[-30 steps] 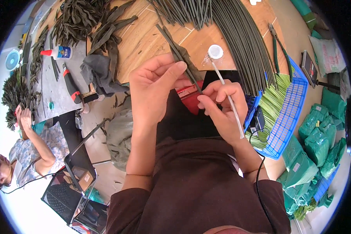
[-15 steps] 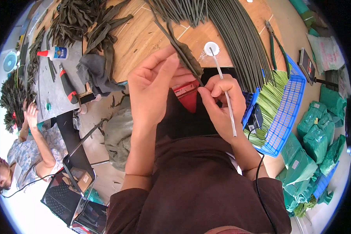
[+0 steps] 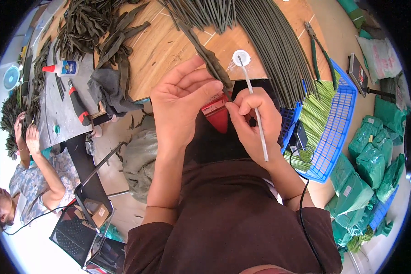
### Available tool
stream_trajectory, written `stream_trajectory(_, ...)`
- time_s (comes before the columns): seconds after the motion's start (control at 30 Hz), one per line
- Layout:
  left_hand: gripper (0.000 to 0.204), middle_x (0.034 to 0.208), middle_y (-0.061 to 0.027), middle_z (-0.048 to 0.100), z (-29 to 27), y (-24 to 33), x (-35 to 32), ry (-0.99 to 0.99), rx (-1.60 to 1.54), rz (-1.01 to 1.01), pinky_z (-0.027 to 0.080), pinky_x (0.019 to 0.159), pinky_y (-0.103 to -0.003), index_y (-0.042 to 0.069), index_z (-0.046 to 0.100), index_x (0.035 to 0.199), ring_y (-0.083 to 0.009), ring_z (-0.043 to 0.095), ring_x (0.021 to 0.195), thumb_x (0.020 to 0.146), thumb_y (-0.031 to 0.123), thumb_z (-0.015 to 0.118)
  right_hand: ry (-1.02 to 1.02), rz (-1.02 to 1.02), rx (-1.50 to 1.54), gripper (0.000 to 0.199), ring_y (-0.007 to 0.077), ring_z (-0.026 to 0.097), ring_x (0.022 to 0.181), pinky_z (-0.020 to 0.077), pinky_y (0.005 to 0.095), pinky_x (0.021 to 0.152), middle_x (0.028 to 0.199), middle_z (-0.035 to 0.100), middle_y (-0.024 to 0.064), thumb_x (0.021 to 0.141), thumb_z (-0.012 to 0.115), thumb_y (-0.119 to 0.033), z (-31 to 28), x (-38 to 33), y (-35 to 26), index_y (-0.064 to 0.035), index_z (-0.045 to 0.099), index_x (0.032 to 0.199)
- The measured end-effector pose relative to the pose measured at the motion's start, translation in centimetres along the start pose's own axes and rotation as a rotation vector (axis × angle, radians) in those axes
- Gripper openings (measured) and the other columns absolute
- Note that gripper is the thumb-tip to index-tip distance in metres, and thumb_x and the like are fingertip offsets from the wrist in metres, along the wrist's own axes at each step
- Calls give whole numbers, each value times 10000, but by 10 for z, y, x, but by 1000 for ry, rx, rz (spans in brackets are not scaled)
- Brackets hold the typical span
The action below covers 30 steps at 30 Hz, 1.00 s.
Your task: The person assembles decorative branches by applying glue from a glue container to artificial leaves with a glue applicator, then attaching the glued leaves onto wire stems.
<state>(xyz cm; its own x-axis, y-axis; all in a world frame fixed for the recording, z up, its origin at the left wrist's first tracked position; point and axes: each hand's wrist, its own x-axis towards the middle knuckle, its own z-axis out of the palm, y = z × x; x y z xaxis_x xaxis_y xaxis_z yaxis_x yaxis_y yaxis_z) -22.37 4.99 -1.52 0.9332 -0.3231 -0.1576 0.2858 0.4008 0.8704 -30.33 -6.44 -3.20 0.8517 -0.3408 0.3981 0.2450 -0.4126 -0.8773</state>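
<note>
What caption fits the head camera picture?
Left hand holds a dark leaf strip; right hand dips a thin stick toward a white dish.

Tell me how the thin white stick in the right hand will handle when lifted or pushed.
The white stick looks straight and slender, so probably stiff and very light. Its round shaft may roll if laid on the wooden table. The right hand pinches it easily.

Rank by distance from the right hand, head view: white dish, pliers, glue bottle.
From the right hand:
1. White dish, just ahead on the table edge.
2. Pliers, ahead and right.
3. Glue bottle, far left, beyond the left hand.
</note>
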Motion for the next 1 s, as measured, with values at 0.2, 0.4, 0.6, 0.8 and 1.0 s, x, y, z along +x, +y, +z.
stream_trajectory(0.2,436,911,-148,619,12,-14,1,81,-40,68,511,693,-280,-83,468,1132,-177,613,812,714,-121,584,23,-206,-162,254,243,500,579,428,289,511,682,483,102,647,609,131,8,1,5,-26,441,755)
stream_trajectory(0.4,439,921,-116,616,13,-9,3,25,-88,-74,520,689,-252,-63,474,1143,-143,605,785,723,-102,598,48,-127,-183,255,241,508,578,430,293,510,702,489,104,648,608,128,-1,3,7,-30,448,767)
stream_trajectory(0.6,465,952,-129,613,7,-15,0,42,-44,-11,527,648,-248,-60,457,1163,-146,603,781,721,-110,592,15,-151,-142,257,248,500,569,421,293,495,692,477,111,648,606,130,4,1,5,-30,449,772)
stream_trajectory(0.8,525,1008,-183,593,16,-14,-1,38,-108,-61,482,798,-275,-91,416,1180,-175,591,858,685,-154,577,11,-228,-213,249,241,508,567,424,292,492,697,491,107,646,604,133,6,-4,11,-26,453,764)
stream_trajectory(1.0,397,930,-122,623,10,-2,0,7,-67,-165,523,633,-245,-51,508,1105,-149,611,777,727,-62,628,33,25,-63,235,198,500,565,412,255,487,698,497,93,668,617,121,0,-2,4,-28,457,756)
